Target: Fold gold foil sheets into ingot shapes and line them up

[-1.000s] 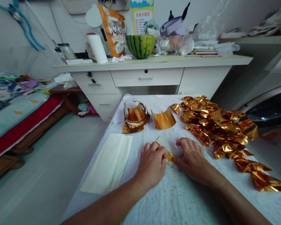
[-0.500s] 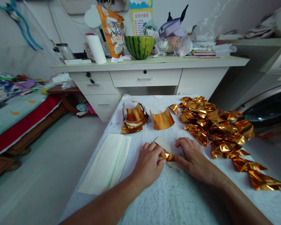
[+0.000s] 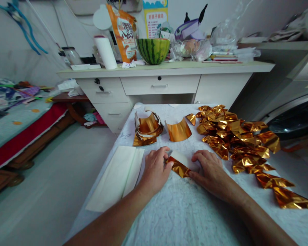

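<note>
A sheet of copper foil (image 3: pixel 180 168) with a pale inner side lies on the cloth-covered table, its near edge folded over into a shiny strip. My left hand (image 3: pixel 157 171) pinches the left end of this strip between thumb and fingers. At the right end, my right hand (image 3: pixel 209 171) holds the foil down with its thumb, the fingers curved over the pale part. Beyond my hands stand a curved copper sheet (image 3: pixel 179 130) and a ring-like bundle of curled copper strips (image 3: pixel 147 128).
Many crumpled copper foil pieces (image 3: pixel 233 136) cover the table's right side. Folded white paper (image 3: pixel 115 179) lies to the left. A desk (image 3: pixel 159 68) behind holds a watermelon half (image 3: pixel 153 50), an orange bag (image 3: pixel 123 36) and a white roll (image 3: pixel 105 53).
My left hand has moved left and slightly away from me along the foil, so more of the folded copper strip shows. My right hand has stayed nearly in place.
</note>
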Action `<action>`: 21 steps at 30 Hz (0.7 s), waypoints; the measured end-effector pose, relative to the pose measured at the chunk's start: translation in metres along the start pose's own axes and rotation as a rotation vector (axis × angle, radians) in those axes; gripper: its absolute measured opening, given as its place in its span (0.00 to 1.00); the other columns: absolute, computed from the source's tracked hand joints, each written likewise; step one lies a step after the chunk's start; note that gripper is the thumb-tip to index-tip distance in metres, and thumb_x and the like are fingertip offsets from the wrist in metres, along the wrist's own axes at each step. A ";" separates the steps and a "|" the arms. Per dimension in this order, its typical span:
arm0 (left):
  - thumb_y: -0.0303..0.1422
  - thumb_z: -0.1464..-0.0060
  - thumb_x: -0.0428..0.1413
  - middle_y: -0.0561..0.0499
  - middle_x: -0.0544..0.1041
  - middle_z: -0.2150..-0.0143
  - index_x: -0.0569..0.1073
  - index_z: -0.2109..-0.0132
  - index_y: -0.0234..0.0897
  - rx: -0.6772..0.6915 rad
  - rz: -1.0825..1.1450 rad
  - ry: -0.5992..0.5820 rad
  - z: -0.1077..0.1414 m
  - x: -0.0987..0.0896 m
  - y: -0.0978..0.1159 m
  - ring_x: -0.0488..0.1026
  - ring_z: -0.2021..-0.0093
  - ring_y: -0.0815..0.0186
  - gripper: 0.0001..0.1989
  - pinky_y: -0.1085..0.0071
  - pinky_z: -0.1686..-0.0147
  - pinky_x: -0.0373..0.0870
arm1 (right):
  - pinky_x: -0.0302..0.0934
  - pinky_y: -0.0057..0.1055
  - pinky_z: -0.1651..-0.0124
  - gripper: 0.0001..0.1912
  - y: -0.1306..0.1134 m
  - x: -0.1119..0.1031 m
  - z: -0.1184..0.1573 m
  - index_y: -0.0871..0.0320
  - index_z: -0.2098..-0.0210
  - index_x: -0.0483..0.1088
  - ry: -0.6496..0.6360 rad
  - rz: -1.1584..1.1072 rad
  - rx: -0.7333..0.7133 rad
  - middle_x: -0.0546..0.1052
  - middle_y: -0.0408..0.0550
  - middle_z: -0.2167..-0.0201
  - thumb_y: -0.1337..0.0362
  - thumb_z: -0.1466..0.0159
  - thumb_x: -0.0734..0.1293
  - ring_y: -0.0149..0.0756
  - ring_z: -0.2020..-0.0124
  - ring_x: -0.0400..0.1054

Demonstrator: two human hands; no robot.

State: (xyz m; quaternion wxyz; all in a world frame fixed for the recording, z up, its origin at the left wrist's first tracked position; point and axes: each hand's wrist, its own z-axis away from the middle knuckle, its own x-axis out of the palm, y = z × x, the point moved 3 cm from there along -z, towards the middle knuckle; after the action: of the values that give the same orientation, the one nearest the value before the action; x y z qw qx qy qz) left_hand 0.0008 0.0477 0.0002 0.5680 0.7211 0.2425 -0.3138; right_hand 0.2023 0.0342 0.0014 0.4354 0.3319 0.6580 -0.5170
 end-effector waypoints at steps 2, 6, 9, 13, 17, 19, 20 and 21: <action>0.24 0.47 0.55 0.52 0.73 0.61 0.66 0.49 0.41 -0.013 0.054 0.006 0.000 0.000 -0.001 0.69 0.54 0.58 0.19 0.59 0.50 0.61 | 0.57 0.45 0.52 0.12 0.000 0.000 0.000 0.55 0.59 0.68 -0.008 0.002 0.011 0.71 0.53 0.53 0.62 0.43 0.70 0.50 0.52 0.63; 0.23 0.50 0.55 0.55 0.70 0.66 0.67 0.50 0.41 -0.075 0.225 -0.025 0.001 0.002 -0.006 0.70 0.59 0.63 0.20 0.65 0.55 0.63 | 0.58 0.45 0.53 0.12 -0.001 -0.001 -0.001 0.55 0.60 0.69 0.003 0.009 0.020 0.72 0.52 0.54 0.62 0.44 0.70 0.51 0.53 0.64; 0.24 0.51 0.54 0.56 0.69 0.68 0.69 0.50 0.40 -0.119 0.345 -0.071 0.000 0.001 -0.008 0.69 0.63 0.65 0.19 0.69 0.59 0.64 | 0.58 0.45 0.53 0.13 -0.003 -0.003 -0.001 0.54 0.61 0.69 0.032 -0.006 0.002 0.72 0.52 0.55 0.64 0.46 0.71 0.50 0.54 0.64; 0.27 0.49 0.54 0.56 0.68 0.70 0.73 0.56 0.37 -0.147 0.423 -0.108 -0.002 -0.003 -0.008 0.67 0.67 0.67 0.12 0.71 0.63 0.63 | 0.60 0.46 0.52 0.13 -0.003 -0.005 -0.001 0.54 0.59 0.68 0.071 -0.080 -0.035 0.72 0.53 0.56 0.64 0.44 0.69 0.49 0.54 0.65; 0.30 0.49 0.54 0.56 0.67 0.72 0.74 0.63 0.35 -0.181 0.505 -0.099 -0.003 -0.006 -0.011 0.65 0.69 0.68 0.06 0.72 0.66 0.61 | 0.61 0.48 0.48 0.20 0.003 -0.007 -0.001 0.55 0.51 0.64 0.159 -0.212 -0.011 0.71 0.56 0.52 0.59 0.41 0.68 0.50 0.50 0.65; 0.31 0.49 0.55 0.55 0.67 0.72 0.74 0.64 0.35 -0.194 0.559 -0.089 -0.004 -0.008 -0.012 0.65 0.69 0.68 0.06 0.72 0.66 0.60 | 0.63 0.47 0.49 0.24 0.007 -0.007 -0.001 0.55 0.48 0.62 0.192 -0.303 0.032 0.71 0.56 0.50 0.56 0.41 0.67 0.49 0.50 0.66; 0.32 0.49 0.55 0.55 0.67 0.71 0.73 0.64 0.35 -0.199 0.593 -0.082 -0.004 -0.008 -0.012 0.65 0.69 0.68 0.06 0.72 0.66 0.61 | 0.65 0.46 0.52 0.25 0.009 -0.007 -0.001 0.55 0.46 0.61 0.196 -0.360 0.059 0.71 0.56 0.50 0.56 0.40 0.67 0.48 0.52 0.67; 0.32 0.49 0.55 0.55 0.68 0.71 0.73 0.64 0.35 -0.206 0.629 -0.077 -0.004 -0.009 -0.012 0.65 0.68 0.68 0.06 0.72 0.65 0.61 | 0.67 0.43 0.57 0.25 0.010 -0.007 -0.001 0.55 0.45 0.60 0.191 -0.425 0.088 0.71 0.56 0.50 0.55 0.40 0.66 0.46 0.55 0.69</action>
State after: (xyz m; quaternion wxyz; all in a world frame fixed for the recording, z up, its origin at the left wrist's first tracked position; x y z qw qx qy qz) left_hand -0.0129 0.0546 -0.0006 0.7159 0.6869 0.0167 -0.1239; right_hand 0.2139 0.0382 0.0042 0.2374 0.2521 0.7281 -0.5916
